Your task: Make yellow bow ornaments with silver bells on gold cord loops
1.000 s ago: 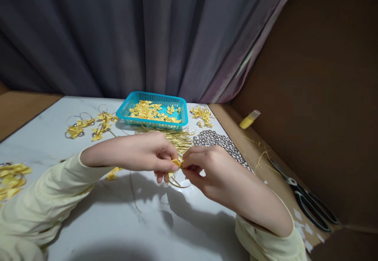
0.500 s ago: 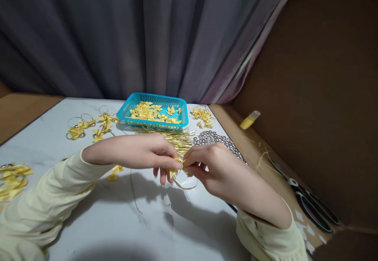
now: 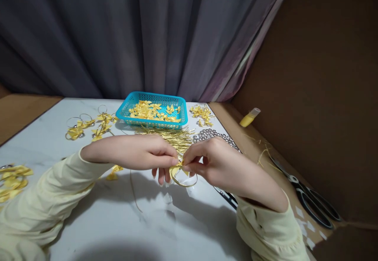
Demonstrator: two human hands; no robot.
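My left hand (image 3: pixel 141 152) and my right hand (image 3: pixel 214 160) meet above the white table (image 3: pixel 118 221), both pinching one small yellow ribbon bow (image 3: pixel 177 168) between fingertips. A thin gold wire loop (image 3: pixel 184 181) hangs below the bow. Pale yellow sleeves cover both forearms. Just behind my fingers lies a bundle of gold wires (image 3: pixel 174 137), and a heap of small silver bells (image 3: pixel 214 136) sits behind my right hand.
A blue basket (image 3: pixel 183 113) with several yellow bows stands at the back. Finished bows on rings (image 3: pixel 88 125) lie back left, more bows (image 3: pixel 12 176) at the left edge. Black scissors (image 3: pixel 313 202) and a yellow tube (image 3: pixel 249 118) rest on the brown ledge at right.
Both hands have lifted slightly and shifted a little back. The gold wire loop now hangs plainly below the bow. A dark tool shows on the table under my right wrist.
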